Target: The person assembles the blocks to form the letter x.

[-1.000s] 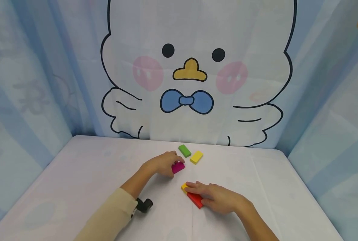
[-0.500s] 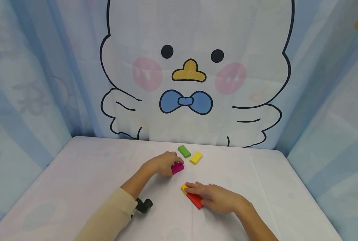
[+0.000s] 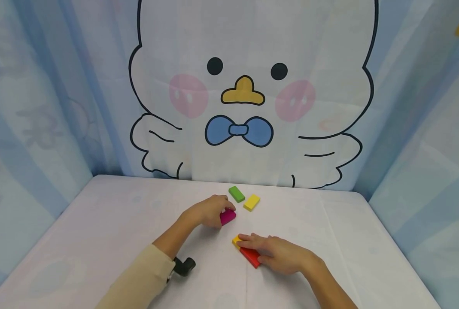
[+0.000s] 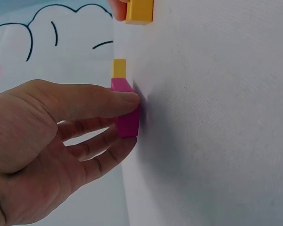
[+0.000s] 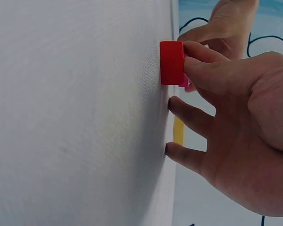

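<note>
My left hand point(image 3: 210, 211) pinches a magenta block point(image 3: 228, 216) over the white table. In the left wrist view the thumb lies across the near face of that magenta block point(image 4: 127, 126), with fingers on its far side. My right hand point(image 3: 281, 254) rests with spread, mostly straight fingers on a red block point(image 3: 250, 257) and an orange-yellow block point(image 3: 235, 240), which sit end to end. In the right wrist view, thumb and index finger touch the top of the red block point(image 5: 171, 63). The other fingertips reach down to the table. The palm partly covers both blocks from above.
Beyond the left hand lie a green block point(image 3: 236, 194) and a yellow block point(image 3: 251, 202), close together. A black device point(image 3: 184, 266) sticks out at the left sleeve's cuff. A curtain point(image 3: 244, 159) with a cartoon bird hangs along the table's back edge.
The magenta block has turned slightly in the left hand's pinch. The right hand and the remaining blocks have stayed where they were.
</note>
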{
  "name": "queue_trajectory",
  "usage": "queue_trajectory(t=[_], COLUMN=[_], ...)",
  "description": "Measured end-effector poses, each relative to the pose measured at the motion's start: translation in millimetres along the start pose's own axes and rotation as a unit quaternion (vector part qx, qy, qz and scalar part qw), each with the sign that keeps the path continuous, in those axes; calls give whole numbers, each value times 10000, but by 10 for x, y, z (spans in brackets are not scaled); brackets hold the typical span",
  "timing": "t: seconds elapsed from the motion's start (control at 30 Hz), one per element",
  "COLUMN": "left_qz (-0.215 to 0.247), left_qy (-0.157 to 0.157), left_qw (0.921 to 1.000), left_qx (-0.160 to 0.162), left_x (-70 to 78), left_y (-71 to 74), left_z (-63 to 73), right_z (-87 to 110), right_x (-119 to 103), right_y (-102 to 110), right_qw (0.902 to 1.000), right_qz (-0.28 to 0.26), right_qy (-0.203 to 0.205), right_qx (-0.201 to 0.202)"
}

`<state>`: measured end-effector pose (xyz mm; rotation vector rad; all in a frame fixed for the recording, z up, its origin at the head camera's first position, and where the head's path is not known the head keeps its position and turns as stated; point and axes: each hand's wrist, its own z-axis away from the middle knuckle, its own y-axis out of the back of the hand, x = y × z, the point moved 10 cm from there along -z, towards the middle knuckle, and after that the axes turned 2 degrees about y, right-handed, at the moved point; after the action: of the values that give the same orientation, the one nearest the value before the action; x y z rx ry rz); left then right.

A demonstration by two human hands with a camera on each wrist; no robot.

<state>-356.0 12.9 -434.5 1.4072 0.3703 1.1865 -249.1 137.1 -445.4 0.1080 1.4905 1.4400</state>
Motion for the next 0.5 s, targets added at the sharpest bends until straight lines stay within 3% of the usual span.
queue_trajectory(t=[0.5], left_qz=[286], left_qy=[62], left_qw=[9995], left_qx=[100], left_x=[-10], left_y=[-29], left_z=[216], right_z=[5], right_x=[-2], right_y=[18], right_qw=[10000], right_qz=[6], right_qy=[5], right_qx=[70])
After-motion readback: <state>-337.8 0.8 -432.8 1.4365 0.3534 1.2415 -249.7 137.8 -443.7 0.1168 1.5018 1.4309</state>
